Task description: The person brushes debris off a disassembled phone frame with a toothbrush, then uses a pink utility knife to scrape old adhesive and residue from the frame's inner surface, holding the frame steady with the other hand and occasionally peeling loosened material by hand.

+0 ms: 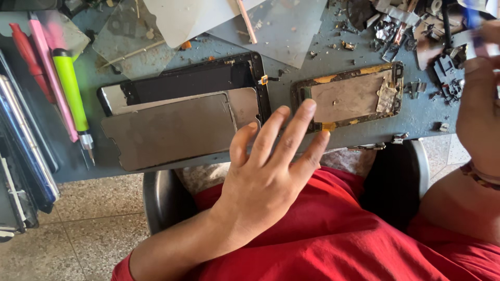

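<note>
Spanning most of the view, the grey-blue table point(291, 78) is showing a scuffed, dusty matte top, with its front edge running just above the person's red-clothed lap. Lying on it left of centre, the dismantled phone frame point(208, 78) is black, glossy and rectangular, and a flat dull-grey metal plate point(166, 132) is resting across its lower half, overhanging the table edge a little. Sitting just to the right, the smaller phone back housing point(354, 96) is facing up, showing a brownish metal inner face with yellow glue remnants around the rim and crumpled foil at its right end.

The left hand point(265, 177) is hovering open at the table's front edge between the two phone bodies, fingers point(299, 122) spread apart, with the tips overlapping the plate's right corner and the housing's left end; actual contact is hard to tell. The right hand point(476, 119) is raised at the far right edge, blurred and partly cut off, so whether its fingers are closed on anything cannot be told.

Clear plastic sheets point(271, 26) are lying at the top. A lime-green screwdriver point(73, 99) and pink and red tools point(44, 73) are lined up at left. Small broken parts point(448, 73) are scattered at the top right.
</note>
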Demonstrator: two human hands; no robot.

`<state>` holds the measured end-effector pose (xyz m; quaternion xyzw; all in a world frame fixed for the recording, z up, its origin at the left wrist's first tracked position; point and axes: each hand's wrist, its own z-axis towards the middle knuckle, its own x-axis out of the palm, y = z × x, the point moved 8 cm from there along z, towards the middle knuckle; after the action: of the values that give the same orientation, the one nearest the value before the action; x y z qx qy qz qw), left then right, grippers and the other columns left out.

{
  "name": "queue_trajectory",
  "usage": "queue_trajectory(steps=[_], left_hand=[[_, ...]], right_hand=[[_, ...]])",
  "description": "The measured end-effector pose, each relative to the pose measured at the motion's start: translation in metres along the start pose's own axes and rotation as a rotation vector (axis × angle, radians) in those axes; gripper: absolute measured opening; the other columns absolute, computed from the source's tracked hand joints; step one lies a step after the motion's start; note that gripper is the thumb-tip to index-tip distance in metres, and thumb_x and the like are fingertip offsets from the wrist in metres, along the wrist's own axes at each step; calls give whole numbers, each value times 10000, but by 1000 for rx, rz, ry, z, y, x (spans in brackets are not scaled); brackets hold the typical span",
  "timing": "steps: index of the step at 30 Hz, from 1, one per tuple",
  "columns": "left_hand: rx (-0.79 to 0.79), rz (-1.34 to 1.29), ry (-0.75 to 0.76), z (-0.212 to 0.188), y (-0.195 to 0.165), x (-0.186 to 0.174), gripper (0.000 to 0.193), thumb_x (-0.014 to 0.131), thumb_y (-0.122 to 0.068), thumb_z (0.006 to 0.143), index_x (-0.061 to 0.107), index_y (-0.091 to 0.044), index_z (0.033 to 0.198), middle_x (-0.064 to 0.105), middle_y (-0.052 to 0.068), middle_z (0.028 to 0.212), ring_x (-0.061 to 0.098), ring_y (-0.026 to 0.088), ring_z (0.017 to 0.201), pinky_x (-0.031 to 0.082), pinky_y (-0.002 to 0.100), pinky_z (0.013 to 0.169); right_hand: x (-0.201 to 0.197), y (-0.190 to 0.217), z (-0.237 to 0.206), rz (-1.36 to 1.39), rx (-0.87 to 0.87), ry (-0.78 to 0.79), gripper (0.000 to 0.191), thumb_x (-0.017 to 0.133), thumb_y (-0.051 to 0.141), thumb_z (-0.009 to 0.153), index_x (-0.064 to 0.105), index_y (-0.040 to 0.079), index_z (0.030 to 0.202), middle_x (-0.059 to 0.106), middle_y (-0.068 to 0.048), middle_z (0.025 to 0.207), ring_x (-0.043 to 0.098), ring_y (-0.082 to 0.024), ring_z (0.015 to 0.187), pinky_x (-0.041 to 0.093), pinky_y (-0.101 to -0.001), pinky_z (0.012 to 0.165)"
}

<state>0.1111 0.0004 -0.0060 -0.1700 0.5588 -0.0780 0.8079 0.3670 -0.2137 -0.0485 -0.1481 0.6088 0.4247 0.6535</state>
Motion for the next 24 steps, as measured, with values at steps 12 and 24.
queue_trajectory(steps=[12,24], left_hand=[[-44,-12,-6,1,0,-4,541,738,-323,1055,575,-46,1491,622,88,1434,517,250,1374,366,441,1076],[-159,-3,-41,-1,12,-2,490,790,-309,1013,670,-34,1399,577,103,1505,484,247,1378,337,436,1089]], right_hand=[[-8,66,12,20,-218,-24,267,634,-25,1119,562,-57,1374,581,-176,1380,627,-268,1212,531,-320,1030],[-9,190,38,39,-587,89,243,884,22,780,750,32,983,723,-102,1001,672,-272,933,515,-404,834]])
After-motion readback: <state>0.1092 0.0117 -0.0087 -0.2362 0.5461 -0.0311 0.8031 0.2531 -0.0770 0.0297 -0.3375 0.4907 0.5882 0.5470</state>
